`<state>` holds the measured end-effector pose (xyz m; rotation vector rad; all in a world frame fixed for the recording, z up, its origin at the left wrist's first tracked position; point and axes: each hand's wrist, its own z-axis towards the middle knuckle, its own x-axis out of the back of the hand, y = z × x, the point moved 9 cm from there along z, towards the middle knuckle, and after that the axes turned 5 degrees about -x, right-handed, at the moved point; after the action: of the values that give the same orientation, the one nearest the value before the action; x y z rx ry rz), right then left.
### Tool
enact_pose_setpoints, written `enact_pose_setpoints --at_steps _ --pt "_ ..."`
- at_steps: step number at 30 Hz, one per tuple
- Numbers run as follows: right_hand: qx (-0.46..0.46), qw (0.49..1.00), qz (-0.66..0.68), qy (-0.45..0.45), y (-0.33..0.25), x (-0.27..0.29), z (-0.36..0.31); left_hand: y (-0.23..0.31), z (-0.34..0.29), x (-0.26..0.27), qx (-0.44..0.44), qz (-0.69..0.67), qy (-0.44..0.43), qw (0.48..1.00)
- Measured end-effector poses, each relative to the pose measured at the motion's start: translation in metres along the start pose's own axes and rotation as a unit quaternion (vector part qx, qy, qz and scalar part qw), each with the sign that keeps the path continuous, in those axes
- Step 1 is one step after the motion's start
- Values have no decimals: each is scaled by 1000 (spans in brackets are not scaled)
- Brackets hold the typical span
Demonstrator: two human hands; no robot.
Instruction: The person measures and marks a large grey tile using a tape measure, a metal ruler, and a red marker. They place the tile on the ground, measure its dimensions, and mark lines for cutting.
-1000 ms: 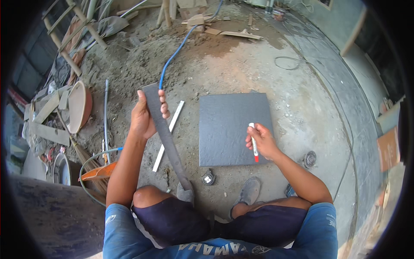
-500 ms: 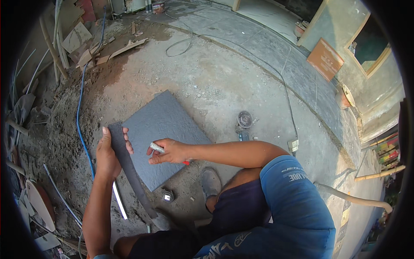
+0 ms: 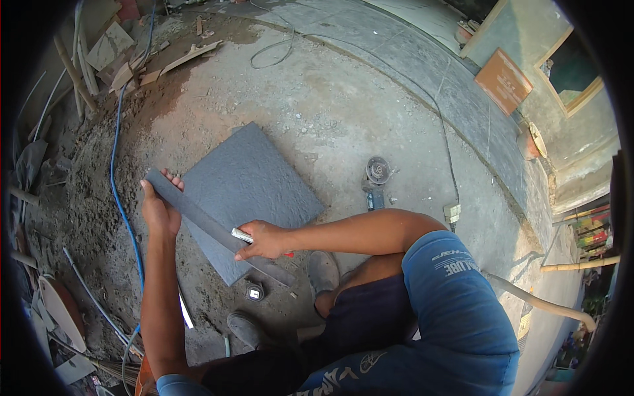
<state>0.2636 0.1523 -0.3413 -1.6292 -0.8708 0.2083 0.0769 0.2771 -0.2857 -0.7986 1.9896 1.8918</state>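
My left hand (image 3: pixel 160 212) is closed around the upper end of a narrow dark grey tile strip (image 3: pixel 201 216), thumb on one side and fingers on the other. The strip slants across the left edge of a large square grey tile (image 3: pixel 254 173) on the ground. My right hand (image 3: pixel 267 239) is closed on a white marker (image 3: pixel 242 235); a bit of red shows by the heel of that hand. Its thumb and fingers are at the strip's lower part, though whether they press on it I cannot tell. A small dark tape measure (image 3: pixel 254 292) lies just below the tile's near corner.
An angle grinder (image 3: pixel 377 173) lies right of the tile, near a cable with a pale connector (image 3: pixel 452 212). A blue hose (image 3: pixel 117 168) runs down the left past rubble. A brown box (image 3: pixel 504 80) leans at the upper right. My shoes (image 3: pixel 323 271) are close below the tile.
The strip has swung so its lower end moved right and up, now crossing the tile's near corner. My right hand has come to the strip, still holding the marker.
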Motion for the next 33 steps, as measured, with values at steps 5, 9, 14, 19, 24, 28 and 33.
enact_pose_setpoints --at_steps 5,9,14,19,24,28,33 --pt "-101 990 77 -57 25 2 5 -5 -29 101 -180 439 79 877" --pt "-180 978 85 -68 72 13 -5 -77 -139 67 -292 686 -299 596" --pt "-248 962 75 -88 129 16 -21 -189 -254 123 -51 777 -462 425" --pt "-272 958 9 -91 172 27 -29 -221 -266 159 69 825 -424 369" --pt "-224 969 -100 -43 173 36 -23 -246 -260 181 41 828 -405 385" --pt "-221 946 -237 3 145 37 -21 -249 -258 187 70 828 -364 421" --pt "-210 909 -358 45 125 31 -20 -242 -252 175 118 827 -318 448"
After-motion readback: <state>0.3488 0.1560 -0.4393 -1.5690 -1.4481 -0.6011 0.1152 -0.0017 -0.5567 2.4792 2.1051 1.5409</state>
